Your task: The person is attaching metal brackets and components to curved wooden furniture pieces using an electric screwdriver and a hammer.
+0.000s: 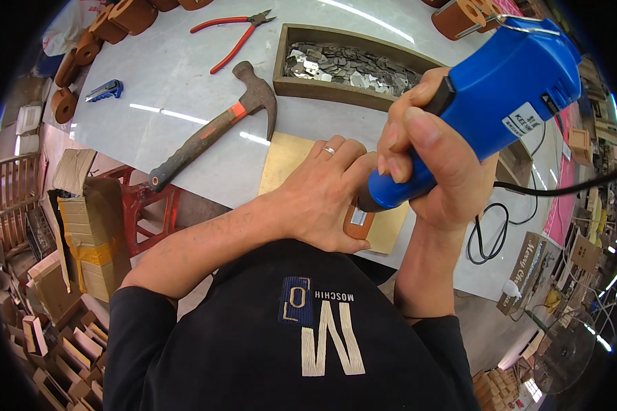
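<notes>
My right hand (445,154) is wrapped round a blue corded electric screwdriver (493,89), with fingers at its black lever. The tool slants down to the left, and its dark nose is just over a small orange-brown wooden piece (354,231). A shiny metal plate (358,216) shows on that piece. My left hand (319,195), a ring on one finger, grips the piece and presses it onto a yellowish board (277,161). The hand and tool partly hide the piece; whether the tool's tip touches it I cannot tell.
Beyond my hands stands a wooden tray (281,75) of small metal plates. A claw hammer (216,130), red-handled pliers (236,44) and a blue utility knife (105,90) lie on the table. Brown wooden parts (131,17) line the far edge. A black cable (562,188) runs right.
</notes>
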